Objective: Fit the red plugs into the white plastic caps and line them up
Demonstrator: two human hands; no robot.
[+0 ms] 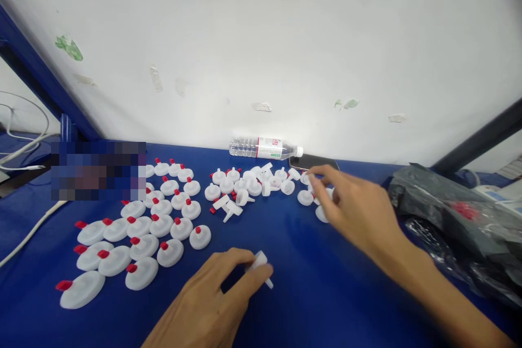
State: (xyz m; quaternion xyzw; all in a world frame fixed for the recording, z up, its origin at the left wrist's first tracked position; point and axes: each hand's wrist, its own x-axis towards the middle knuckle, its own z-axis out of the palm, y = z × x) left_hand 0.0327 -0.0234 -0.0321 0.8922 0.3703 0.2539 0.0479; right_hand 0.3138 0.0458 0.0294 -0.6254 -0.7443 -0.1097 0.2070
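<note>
One white nozzle cap sits pinched in the left hand, right hand apart

The bottle label bears print too small to read

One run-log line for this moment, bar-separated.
left hand: pinching small white plastic piece | right hand: at loose white plastic caps | left side: red-tipped round white caps | wall side: clear plastic bottle, lying
</note>
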